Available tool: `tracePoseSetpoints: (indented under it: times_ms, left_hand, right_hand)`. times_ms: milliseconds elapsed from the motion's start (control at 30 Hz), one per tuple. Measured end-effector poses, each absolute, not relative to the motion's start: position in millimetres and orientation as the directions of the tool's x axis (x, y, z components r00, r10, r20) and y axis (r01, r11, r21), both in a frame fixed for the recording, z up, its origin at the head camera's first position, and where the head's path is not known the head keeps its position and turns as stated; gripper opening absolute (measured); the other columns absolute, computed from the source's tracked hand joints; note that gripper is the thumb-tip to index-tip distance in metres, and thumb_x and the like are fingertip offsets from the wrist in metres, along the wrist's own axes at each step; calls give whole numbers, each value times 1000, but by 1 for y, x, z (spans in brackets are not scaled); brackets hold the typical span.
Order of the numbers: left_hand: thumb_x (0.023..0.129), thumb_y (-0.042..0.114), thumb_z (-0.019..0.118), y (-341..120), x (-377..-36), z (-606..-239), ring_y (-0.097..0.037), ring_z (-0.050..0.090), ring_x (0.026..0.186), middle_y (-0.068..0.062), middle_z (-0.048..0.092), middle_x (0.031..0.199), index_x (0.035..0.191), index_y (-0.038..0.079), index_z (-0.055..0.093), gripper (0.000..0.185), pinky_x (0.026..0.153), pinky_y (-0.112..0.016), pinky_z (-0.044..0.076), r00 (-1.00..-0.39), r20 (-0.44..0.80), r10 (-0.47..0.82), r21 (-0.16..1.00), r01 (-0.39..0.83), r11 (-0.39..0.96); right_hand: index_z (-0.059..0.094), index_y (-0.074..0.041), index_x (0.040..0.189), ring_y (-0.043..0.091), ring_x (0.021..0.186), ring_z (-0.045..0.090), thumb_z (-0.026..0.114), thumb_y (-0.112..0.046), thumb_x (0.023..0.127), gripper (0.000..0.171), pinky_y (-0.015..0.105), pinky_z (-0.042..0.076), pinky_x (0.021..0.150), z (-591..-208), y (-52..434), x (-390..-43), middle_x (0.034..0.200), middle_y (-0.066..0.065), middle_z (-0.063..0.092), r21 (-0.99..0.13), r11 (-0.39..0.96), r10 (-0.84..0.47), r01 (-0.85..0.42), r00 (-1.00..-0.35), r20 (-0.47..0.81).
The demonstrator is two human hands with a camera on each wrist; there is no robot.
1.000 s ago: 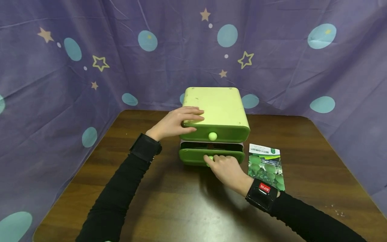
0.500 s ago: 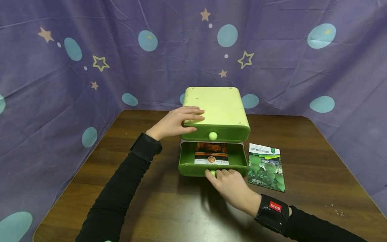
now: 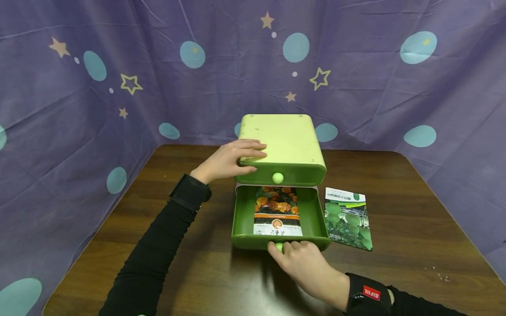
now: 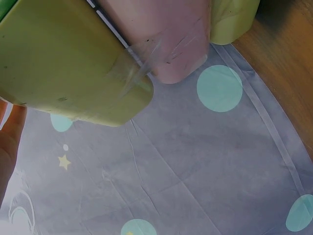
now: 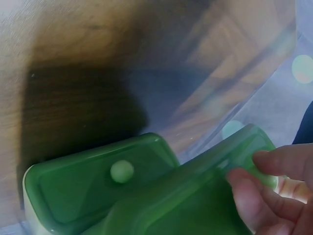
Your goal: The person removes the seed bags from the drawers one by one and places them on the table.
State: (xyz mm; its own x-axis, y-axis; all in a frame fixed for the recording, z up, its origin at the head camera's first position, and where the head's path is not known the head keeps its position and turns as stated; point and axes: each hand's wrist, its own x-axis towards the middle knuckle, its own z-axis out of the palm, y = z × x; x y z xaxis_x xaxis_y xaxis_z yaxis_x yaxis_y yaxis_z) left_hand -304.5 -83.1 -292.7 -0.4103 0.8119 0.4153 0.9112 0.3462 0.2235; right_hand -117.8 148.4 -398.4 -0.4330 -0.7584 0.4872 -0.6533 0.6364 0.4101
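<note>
- At the middle of the brown bench (image 3: 205, 281), we saw a small green drawer cabinet (image 3: 282, 140) standing with its front toward us and a purple star-and-dot cloth (image 3: 118, 101) hung behind and on both sides.
- The lower drawer (image 3: 241, 217) stood pulled well out of the cabinet toward us; its long axis ran from the cabinet's front to our near side, and its open top faced up.
- Our right hand (image 3: 306, 263) was at the drawer's front wall, the thumb and first fingers (image 3: 286, 248) pinching the pale round knob (image 3: 279, 246); the right wrist view showed fingertips closed on that front edge.
- Our left hand (image 3: 229, 159) lay on the cabinet's top at its front left corner, fingers straight and close together, pressing flat without curling round anything.
- Inside the drawer lay an orange-flower seed packet (image 3: 277, 213), flat on the floor, its long side running front to back and its white label end nearest the knob.
- The upper drawer (image 3: 300, 175) sat closed, its own pale knob (image 3: 278, 177) facing us.
- Just to the right of the open drawer, a green seed packet (image 3: 348, 219) lay flat on the bench, its long side also running front to back, close to the drawer's wall; we could not tell whether they touched.
</note>
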Motion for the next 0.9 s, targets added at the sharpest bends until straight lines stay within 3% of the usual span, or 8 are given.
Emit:
tracePoseSetpoints:
  times_ms: [100,333,600,900]
  left_hand:
    - [92,12,76,-83,-304,-293,-37,47,141,-20,58,145,131,-1,68,42,121,-46,35,-410,416,812,222,911,346]
    - [93,11,75,-84,-305,-294,-37,47,141,-20,57,145,132,-1,67,42,122,-45,34,-405,420,812,221,913,341]
    - [93,11,75,-83,-305,-295,-37,46,142,-20,57,146,132,-1,67,42,123,-46,33,-404,422,812,225,914,338]
    - [93,11,75,-83,-302,-295,-37,46,142,-20,57,146,132,-1,67,42,123,-46,33,-405,424,810,231,913,335]
  right_hand:
    - [59,-14,98,9,45,40,76,4,48,56,19,23,37,-400,148,-112,56,-4,41,412,628,-764,-660,-422,489]
    - [53,-15,92,6,41,36,46,6,65,35,19,20,36,-409,146,-107,51,-6,36,429,630,-751,-647,-369,548]
    - [53,-17,90,4,40,35,57,1,62,34,17,20,36,-415,146,-105,49,-7,35,418,633,-750,-652,-382,539]
    - [50,-17,89,4,40,34,38,10,66,37,17,20,34,-415,143,-101,49,-7,35,402,635,-749,-660,-397,531]
